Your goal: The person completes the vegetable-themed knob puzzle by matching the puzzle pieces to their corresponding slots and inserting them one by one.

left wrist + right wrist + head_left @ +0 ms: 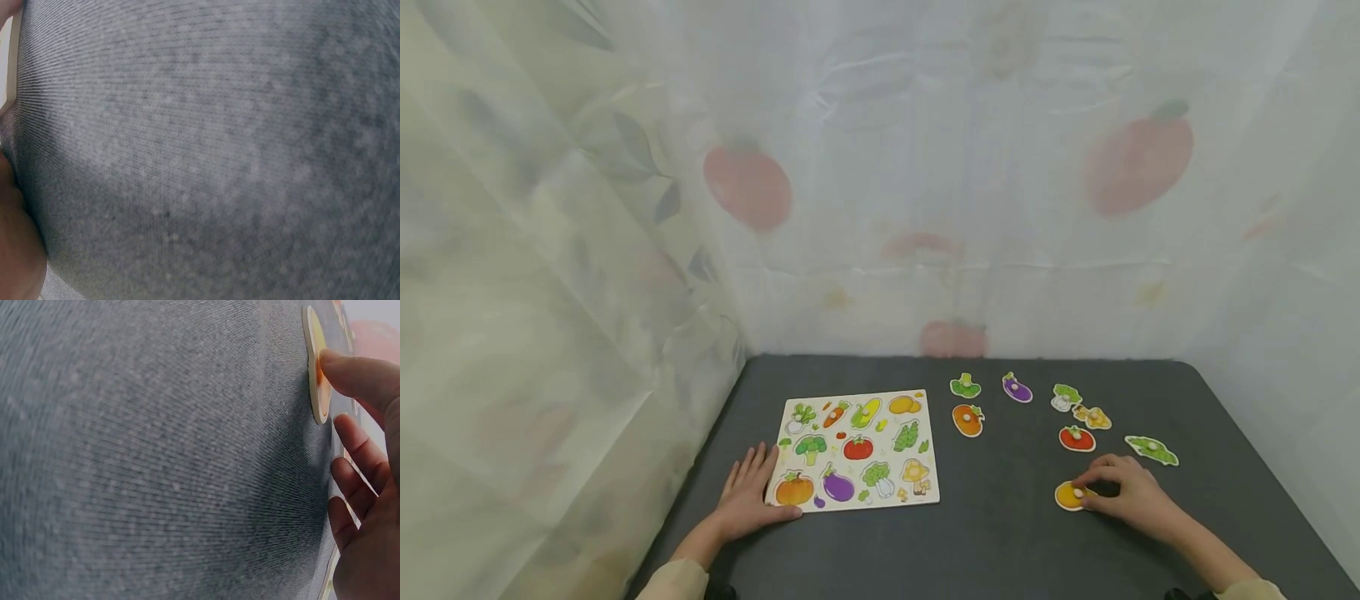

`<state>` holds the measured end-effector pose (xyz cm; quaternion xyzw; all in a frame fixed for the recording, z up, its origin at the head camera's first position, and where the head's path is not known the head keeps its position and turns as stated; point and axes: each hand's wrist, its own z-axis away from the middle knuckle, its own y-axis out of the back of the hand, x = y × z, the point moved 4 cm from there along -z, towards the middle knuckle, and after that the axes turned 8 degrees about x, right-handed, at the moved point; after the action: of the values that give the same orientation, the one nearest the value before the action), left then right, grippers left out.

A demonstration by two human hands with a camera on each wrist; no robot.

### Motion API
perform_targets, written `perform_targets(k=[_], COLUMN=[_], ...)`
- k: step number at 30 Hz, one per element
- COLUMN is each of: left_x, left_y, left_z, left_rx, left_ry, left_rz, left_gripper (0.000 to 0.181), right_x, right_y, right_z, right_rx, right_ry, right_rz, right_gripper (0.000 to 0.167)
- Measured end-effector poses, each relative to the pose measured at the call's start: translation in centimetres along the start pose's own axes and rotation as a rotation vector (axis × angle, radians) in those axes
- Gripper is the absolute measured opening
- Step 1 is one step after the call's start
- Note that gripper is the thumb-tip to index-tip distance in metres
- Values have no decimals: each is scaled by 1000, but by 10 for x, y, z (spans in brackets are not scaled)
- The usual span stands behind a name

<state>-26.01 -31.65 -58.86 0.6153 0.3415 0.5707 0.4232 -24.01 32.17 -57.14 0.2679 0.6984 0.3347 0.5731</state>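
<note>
**Right hand (pixel 1123 497) pinches a yellow piece (pixel 1063 497); left hand (pixel 751 493) lies spread on the board (pixel 859 472)**

The fingers of the right hand cover the right end of the yellow piece, and its printed picture is hard to read. In the right wrist view it appears nearly edge-on, just ahead of the thumb; its knob cannot be made out there, though the head view shows a white knob at the fingertips. Whether the piece touches the dark tabletop (pixel 992 542) is unclear. The left wrist view shows mostly grey cloth, with only a sliver of the board and a cut-off part of the hand at its left edge. In the head view, the left hand hides the board's near left corner. Both forearms run out of the picture at the beige sleeves (pixel 676 581).

The right hand reaches inward from the right, thumb and forefinger together at the knob, the other fingers loosely bent and apart in its wrist view. The left hand lies flat, fingers pointing away along the board's left edge, thumb stretched rightward along the near edge.

Just beyond the right hand lies a tomato piece (pixel 1077 439); beyond and rightward, a pea-pod piece (pixel 1152 450). Farther out and to its left are an eggplant piece (pixel 1017 388) and an orange pumpkin piece (pixel 967 422).
</note>
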Motion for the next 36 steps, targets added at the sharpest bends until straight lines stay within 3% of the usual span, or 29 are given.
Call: perform_targets(k=[36], left_x=[-4], left_y=[-4], left_z=[-1], left_rx=[5], left_ry=[6], left_rz=[24], left_gripper=[128], right_x=[0], right_y=[-3], right_z=[3], right_rx=[66], right_ry=[-7], right_rz=[-14], right_gripper=[8])
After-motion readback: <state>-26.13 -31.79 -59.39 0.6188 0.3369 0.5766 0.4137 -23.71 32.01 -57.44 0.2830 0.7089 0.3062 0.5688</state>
